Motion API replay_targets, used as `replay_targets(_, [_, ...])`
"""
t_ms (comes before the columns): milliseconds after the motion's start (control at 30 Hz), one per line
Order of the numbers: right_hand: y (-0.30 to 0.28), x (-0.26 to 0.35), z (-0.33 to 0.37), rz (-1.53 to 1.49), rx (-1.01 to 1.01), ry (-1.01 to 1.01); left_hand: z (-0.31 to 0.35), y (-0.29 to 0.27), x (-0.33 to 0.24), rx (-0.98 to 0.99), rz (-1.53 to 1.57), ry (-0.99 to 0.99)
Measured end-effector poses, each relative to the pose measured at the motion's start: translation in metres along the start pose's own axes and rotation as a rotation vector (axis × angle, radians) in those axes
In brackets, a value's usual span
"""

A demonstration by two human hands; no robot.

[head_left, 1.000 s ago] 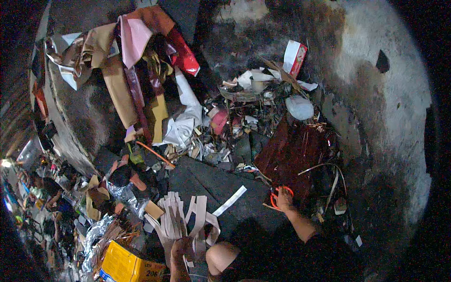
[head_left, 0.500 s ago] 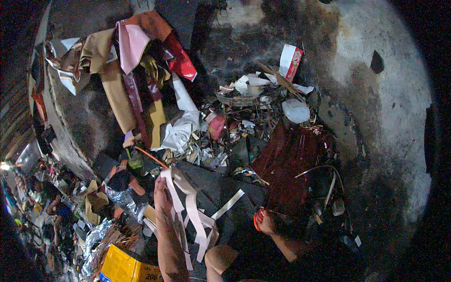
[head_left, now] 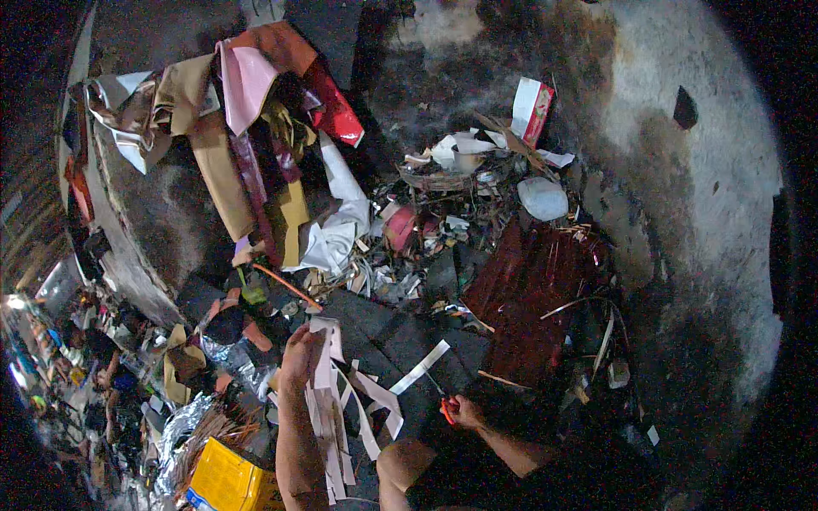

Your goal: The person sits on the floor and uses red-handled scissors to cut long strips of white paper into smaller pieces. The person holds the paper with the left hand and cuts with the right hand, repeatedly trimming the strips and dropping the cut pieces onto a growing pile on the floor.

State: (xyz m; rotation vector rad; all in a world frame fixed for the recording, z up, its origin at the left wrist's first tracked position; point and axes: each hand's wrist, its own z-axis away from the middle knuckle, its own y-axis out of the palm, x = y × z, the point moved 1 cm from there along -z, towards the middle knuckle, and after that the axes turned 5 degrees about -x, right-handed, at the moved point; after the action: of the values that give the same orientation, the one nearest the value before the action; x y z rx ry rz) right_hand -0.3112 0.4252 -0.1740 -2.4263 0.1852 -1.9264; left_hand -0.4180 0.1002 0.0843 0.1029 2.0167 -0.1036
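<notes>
My left hand (head_left: 300,356) is closed around the upper end of a bunch of long pale pinkish strips (head_left: 325,400), which look like leather or sheet material. The strips hang down along my forearm, and some fan out to the right. Orange-handled scissors (head_left: 448,409) are in my right hand (head_left: 466,413), their blades pointing up and left. Just beyond the blade tips lies a short whitish strip (head_left: 420,367). Whether the blades touch it I cannot tell. My bent knee (head_left: 402,464) shows between the forearms.
Brown, pink and red sheets (head_left: 247,77) drape at the upper left. Scraps pile around a basket (head_left: 439,179) at the centre back. A dark red sheet (head_left: 532,298) lies to the right. At the lower left are a yellow container (head_left: 226,477) and crumpled foil (head_left: 183,434).
My left hand has dropped a little, and the strips now hang bunched closer together. My right hand has shifted left and down, bringing the scissor blades into clearer view.
</notes>
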Motion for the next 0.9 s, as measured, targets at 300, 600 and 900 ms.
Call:
replay_targets(300, [0.080, 0.063, -0.050, -0.274, 0.422, 0.058, 0.021, 0.058, -0.046, -0.002, -0.243, 0.004])
replay_targets(600, [0.120, 0.006, -0.063, 0.742, 0.544, 0.132, 0.015, 0.004, -0.150, -0.287, 0.356, -0.078])
replay_targets(900, [0.098, -0.014, -0.088, -0.653, 0.328, 0.434, 0.024, -0.009, -0.154, -0.326, 0.068, -0.085])
